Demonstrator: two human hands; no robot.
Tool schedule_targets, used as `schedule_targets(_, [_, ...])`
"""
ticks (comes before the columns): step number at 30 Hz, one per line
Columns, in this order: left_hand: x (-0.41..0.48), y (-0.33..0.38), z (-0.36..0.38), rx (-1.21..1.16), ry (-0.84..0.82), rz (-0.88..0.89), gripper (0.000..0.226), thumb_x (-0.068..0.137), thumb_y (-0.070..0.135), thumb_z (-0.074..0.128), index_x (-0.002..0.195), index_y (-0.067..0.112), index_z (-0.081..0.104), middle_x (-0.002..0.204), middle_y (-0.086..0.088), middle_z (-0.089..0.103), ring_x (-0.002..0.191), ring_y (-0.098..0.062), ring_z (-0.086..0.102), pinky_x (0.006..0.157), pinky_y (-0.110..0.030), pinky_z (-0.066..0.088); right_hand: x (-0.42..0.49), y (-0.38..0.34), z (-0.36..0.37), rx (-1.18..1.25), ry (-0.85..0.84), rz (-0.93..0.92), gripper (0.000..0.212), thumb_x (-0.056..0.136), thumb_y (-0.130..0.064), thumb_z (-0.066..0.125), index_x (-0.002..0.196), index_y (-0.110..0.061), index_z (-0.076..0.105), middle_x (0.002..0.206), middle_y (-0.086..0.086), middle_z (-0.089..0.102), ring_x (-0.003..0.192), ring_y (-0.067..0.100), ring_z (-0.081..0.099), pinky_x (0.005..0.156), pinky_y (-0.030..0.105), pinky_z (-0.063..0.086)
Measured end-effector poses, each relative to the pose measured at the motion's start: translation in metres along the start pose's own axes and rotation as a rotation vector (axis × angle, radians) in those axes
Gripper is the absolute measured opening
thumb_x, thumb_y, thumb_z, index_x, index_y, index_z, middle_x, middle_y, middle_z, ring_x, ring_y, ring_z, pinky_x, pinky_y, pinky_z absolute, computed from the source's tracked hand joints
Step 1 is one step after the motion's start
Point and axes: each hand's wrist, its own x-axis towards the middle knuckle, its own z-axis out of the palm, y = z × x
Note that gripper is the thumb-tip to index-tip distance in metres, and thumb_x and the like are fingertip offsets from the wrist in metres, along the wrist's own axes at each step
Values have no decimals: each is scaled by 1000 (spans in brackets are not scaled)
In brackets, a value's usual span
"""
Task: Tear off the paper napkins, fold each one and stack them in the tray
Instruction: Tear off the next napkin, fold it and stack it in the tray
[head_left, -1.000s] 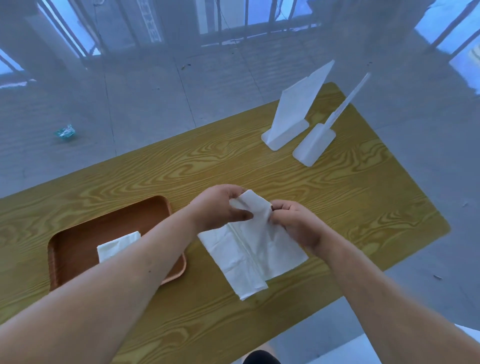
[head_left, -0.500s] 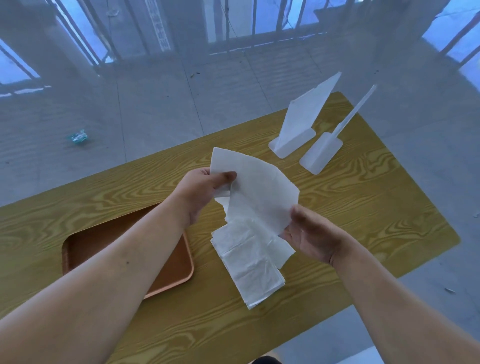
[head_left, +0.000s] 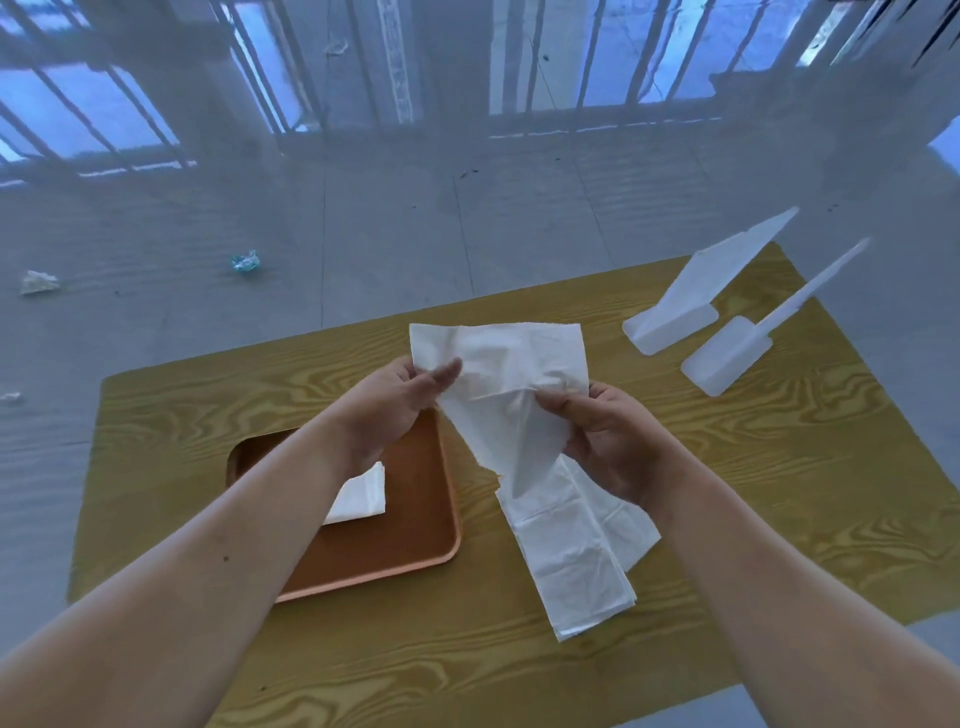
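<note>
Head view, sole view.

- Left hand (head_left: 387, 410): grip closed in a pinch, thumb against fingers, on the upper left corner of a raised napkin sheet (head_left: 511, 358).
- Right hand (head_left: 610, 441): fingers curled, grip pinched on the crumpled right side of the same sheet.
- Napkin sheet: held spread in the air above the table (head_left: 779, 493), between the tray and the stands. Its lower end was seen to hang down to the napkin strip (head_left: 571, 551). Whether the two were fully parted could not be told.
- Napkin strip: laid flat on the table, just right of the tray, several layers deep.
- Tray (head_left: 449, 525): brown, set on the table at left. One folded napkin (head_left: 363, 499) was laid in it, partly hidden by the left forearm.
- White plastic stands (head_left: 675, 322): two, placed at the far right of the table.
- Scraps (head_left: 244, 261): scattered on the floor beyond.

Progress, as judged: one napkin was folded and stacked. The held sheet was not yet folded, and the strip was left to be torn, so most of the work was judged outstanding.
</note>
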Motion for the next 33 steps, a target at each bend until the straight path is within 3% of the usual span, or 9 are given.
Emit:
schedule_targets(2, [-8,-11,-10,-57,-44,-20,44,81,38,87,107,12,64,94,7,77,87,-5,72,70,-16,50,7,-1,12,7,12,8,44,96,-17,70,131,9,66,124,22,73,115,32,70,103,42,57])
schedule_targets(5, [-17,-24,-21,-203,-52,-37,48,82,9,84,126,18,69,111,0,82,104,-13,78,81,-25,57,14,1,25,-15,47,53,43,100,-16,67,134,11,63,123,24,70,112,38,67,97,51,59])
schedule_targets(10, [-25,-38,-45,-347,114,17,58,87,2,82,138,13,59,114,-12,82,102,-28,80,73,-36,65,23,7,42,-87,66,41,28,96,-1,67,123,0,73,110,15,80,97,31,75,77,41,66])
schedule_targets(16, [-40,-44,-80,-212,224,121,79,84,4,86,145,30,44,96,-9,84,90,-22,82,66,-32,64,32,15,61,-456,159,-58,103,86,-11,82,167,-29,22,156,6,50,132,27,61,100,41,56])
schedule_targets(19, [-50,-42,-86,-32,300,206,60,88,1,82,140,19,59,82,-1,79,84,-13,78,68,-20,61,34,17,68,-574,170,-91,108,91,-11,79,168,-42,10,129,-7,60,120,16,67,104,41,56])
schedule_targets(22, [-61,-38,-93,111,336,231,44,90,5,82,128,23,69,76,-19,62,79,-21,66,86,-37,64,35,14,76,-633,149,-102,96,95,-8,74,165,-44,19,103,8,78,107,18,70,101,39,53])
schedule_targets(24, [-66,-37,-96,197,353,230,31,90,8,82,117,22,75,80,-20,72,80,-27,69,92,-47,60,34,11,83,-749,153,-120,74,98,-10,72,158,-37,39,99,11,80,99,18,73,92,38,56])
schedule_targets(28, [-73,-39,-99,416,438,272,7,89,24,83,89,30,79,85,8,79,80,-4,70,79,-32,56,33,4,95,-1115,182,-219,15,101,-20,66,102,-34,73,94,-6,76,80,9,69,62,22,51])
schedule_targets(33, [-75,-33,-103,544,491,337,8,92,35,78,85,34,74,118,18,69,117,-8,60,104,-36,42,34,5,94,-1445,186,-291,16,100,-32,67,104,-20,76,120,-3,59,122,15,42,99,31,32])
